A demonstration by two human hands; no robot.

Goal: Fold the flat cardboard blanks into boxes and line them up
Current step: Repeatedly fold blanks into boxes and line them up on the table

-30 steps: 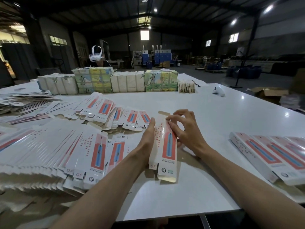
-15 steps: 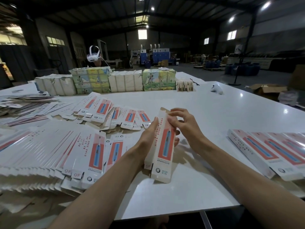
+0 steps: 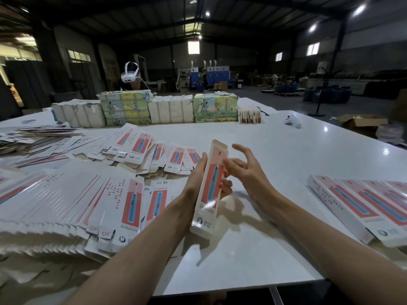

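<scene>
Bare white tabletop (image 3: 275,150) ahead and to the right of the held box (image 3: 210,190): wide room there, out to the far edge. Blocked on the left by fanned flat blanks (image 3: 66,194), packed close beside the left forearm. Blocked behind the left hand (image 3: 195,181) by a loose heap of blanks (image 3: 152,150). Walled off at the far side by stacked packs (image 3: 171,111). Hemmed on the right by a row of finished boxes (image 3: 363,203), with a bare lane between those and the right hand (image 3: 248,172). Near the far right edge, one small white object (image 3: 293,121), perhaps a controller.

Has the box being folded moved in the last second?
Yes. The box has risen above the table and tilted more upright, held by the left hand; the right hand has let go.
</scene>
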